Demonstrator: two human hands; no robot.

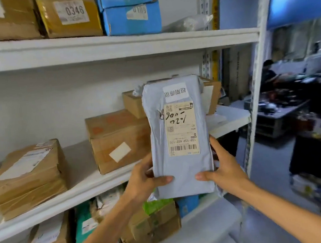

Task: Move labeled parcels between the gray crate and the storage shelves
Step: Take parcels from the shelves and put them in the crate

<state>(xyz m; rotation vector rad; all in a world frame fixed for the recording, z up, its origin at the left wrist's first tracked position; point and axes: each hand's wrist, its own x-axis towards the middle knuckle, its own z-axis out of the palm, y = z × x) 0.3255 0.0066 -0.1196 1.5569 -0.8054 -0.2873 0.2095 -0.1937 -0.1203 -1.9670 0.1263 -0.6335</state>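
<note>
- We hold the gray parcel [179,139], a soft plastic mailer, upright in front of the middle shelf [79,192], raised off the shelf board.
- Our left hand [144,179] grips the parcel's lower left edge. The thumb lies across the front face and the other fingers are hidden behind the parcel.
- Our right hand [224,167] grips the lower right edge in the same way, with the thumb on the front and one finger running up the side edge.
- The two thumbs point toward each other across the lower front, close together but not touching.
- The parcel's front carries a beige shipping label [181,129] with a barcode and dark handwriting. A small white sticker [175,92] sits above it.
- Just to the left of the parcel, a cardboard box [117,140] with a blank white sticker stands on the middle shelf.
- A smaller open carton [133,102] sits behind the parcel, partly hidden by it.
- Farther left on that shelf lies a taped brown package [28,176].
- On the upper shelf [107,47] a dented blue box [131,14] stands beside a brown box marked 0346 [71,13].
- The shelf below holds more cartons [154,230] and a green packet [85,223].
- Past the shelf post on the right, a cluttered desk [280,111] and a seated person [268,75] show only blurrily.
</note>
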